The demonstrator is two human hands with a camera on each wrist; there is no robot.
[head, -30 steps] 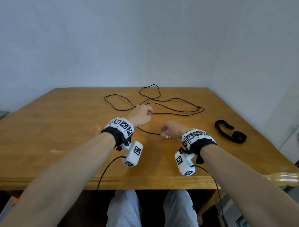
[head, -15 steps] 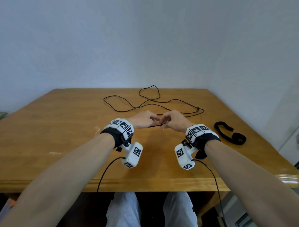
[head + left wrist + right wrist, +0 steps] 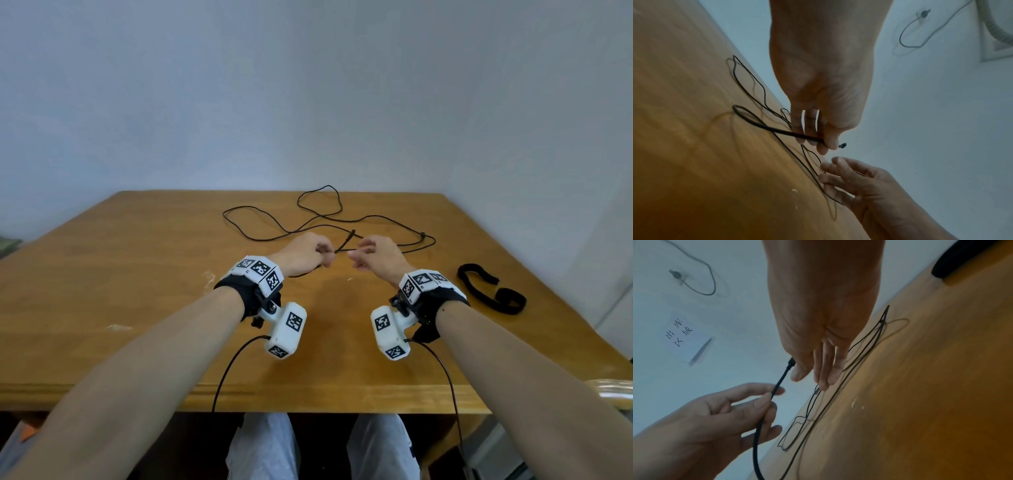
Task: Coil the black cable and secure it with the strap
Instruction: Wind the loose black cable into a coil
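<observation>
Left hand (image 3: 303, 255) pinches cable (image 3: 346, 240) end — plug points toward right hand (image 3: 376, 255), fingers loose, empty | slack toward desk's (image 3: 102, 274) far edge | strap (image 3: 489, 287) near right edge

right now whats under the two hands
Under the left hand and right hand: bare wooden table and a low cable loop. Whatever lies directly beneath the palms is hidden.

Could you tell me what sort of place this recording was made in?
Probably a plain workroom or storeroom corner: a bare wooden table set against blank pale walls, a paper note with handwritten characters, and a thin grey wire fixed to the wall.
</observation>
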